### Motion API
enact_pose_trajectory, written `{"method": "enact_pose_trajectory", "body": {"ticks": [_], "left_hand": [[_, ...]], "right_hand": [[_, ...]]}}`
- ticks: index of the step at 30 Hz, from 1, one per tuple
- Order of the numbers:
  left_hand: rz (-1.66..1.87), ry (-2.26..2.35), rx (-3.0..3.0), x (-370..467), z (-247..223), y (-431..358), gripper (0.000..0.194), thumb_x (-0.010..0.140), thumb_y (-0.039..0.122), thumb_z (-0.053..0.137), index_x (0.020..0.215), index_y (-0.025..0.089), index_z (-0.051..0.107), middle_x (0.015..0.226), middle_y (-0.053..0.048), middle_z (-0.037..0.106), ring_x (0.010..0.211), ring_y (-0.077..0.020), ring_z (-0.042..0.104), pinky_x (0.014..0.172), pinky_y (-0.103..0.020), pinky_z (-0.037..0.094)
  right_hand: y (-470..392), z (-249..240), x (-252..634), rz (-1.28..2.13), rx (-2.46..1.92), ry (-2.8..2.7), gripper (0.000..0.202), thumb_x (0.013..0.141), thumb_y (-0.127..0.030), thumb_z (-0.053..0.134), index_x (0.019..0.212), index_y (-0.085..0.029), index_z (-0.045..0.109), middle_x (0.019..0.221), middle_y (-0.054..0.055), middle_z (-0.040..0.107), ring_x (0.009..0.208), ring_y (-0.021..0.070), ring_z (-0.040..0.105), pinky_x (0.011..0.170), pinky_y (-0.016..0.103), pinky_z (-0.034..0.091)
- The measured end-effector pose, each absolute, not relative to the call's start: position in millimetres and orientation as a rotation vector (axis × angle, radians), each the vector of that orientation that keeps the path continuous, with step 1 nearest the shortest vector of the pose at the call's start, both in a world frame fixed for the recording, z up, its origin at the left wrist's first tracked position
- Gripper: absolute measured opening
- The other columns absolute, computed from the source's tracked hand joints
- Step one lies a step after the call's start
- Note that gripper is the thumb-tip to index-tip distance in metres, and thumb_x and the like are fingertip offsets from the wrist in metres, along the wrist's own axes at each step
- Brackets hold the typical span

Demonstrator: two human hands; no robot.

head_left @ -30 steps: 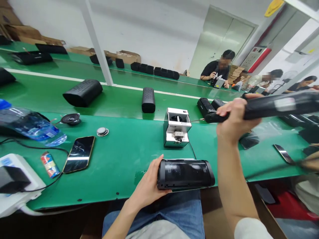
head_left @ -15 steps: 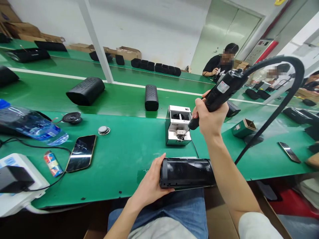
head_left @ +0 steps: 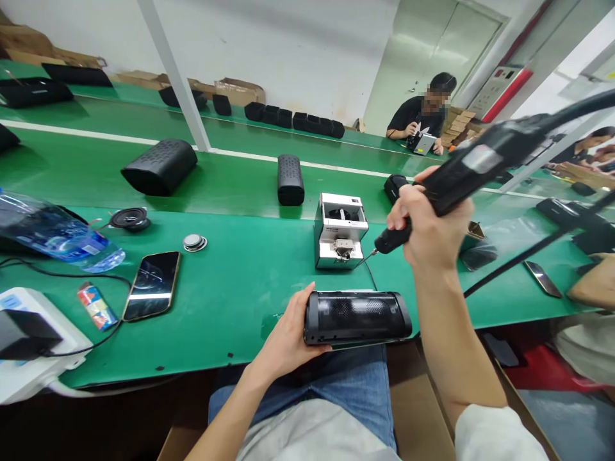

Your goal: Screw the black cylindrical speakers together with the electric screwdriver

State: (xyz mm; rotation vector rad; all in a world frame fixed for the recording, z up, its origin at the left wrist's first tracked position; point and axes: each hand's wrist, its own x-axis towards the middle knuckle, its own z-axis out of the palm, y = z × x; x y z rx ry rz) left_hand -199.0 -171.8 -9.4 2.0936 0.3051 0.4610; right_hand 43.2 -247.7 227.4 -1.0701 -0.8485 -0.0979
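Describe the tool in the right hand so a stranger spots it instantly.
On the green table, find the boxy silver device. To its right, the right hand grips the black tool. Unlike the black housings nearby, it has a pale label and a thick cable.

From here I see an elongated black plastic speaker box (head_left: pixel 358 318), glossy across its front and matt at its ends. The stick-shaped black plastic driver (head_left: pixel 464 176) looks smooth, its thin bit (head_left: pixel 371 255) shiny metal; the boxy silver machine (head_left: pixel 342 229), smooth metal; the green surface (head_left: pixel 230 301), lightly glossy.
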Motion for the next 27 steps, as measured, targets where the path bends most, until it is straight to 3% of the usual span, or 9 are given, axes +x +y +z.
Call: {"method": "enact_pose_trajectory", "body": {"ticks": [5,11,20,27], "left_hand": [[0.434,0.302,2.101,-200,-6,-169,0.138,0.087,0.02,0.101,0.185,0.044,0.007,0.178,-0.017,0.043,0.168,-0.0449,0.049,0.137,-0.068,0.047],[0.431,0.296,2.105,-200,-3,-168,0.134,0.09,0.025,0.1,0.185,0.045,0.007,0.176,-0.016,0.044,0.164,-0.0448,0.052,0.134,-0.067,0.05],[0.42,0.312,2.102,-200,-4,-168,0.133,0.09,0.027,0.099,0.184,0.045,0.007,0.179,-0.017,0.041,0.166,-0.046,0.051,0.134,-0.069,0.049],[0.423,0.344,2.11,-205,-14,-170,0.137,0.088,0.016,0.098,0.184,0.049,0.006,0.177,-0.016,0.047,0.165,-0.0474,0.054,0.135,-0.075,0.047]], "right_hand": [[-332,254,15,-0.123,-1.065,-0.824,0.025,0.077,-0.012,0.081,0.095,-0.026,0.073,0.056,-0.011,0.051,0.037,0.0123,0.039,0.037,0.027,0.037],[-388,247,-8,-0.11,-1.121,-0.838,0.034,0.071,-0.004,0.079,0.096,-0.027,0.078,0.052,-0.01,0.051,0.03,0.012,0.03,0.031,0.029,0.031],[-390,229,-24,-0.11,-1.175,-0.814,0.028,0.086,-0.007,0.083,0.104,-0.026,0.071,0.063,-0.009,0.056,0.038,0.0131,0.044,0.039,0.029,0.039],[-390,172,-19,0.072,-1.191,-0.926,0.02,0.108,-0.014,0.076,0.111,-0.03,0.065,0.068,-0.008,0.057,0.045,0.0143,0.053,0.046,0.024,0.046]]}}
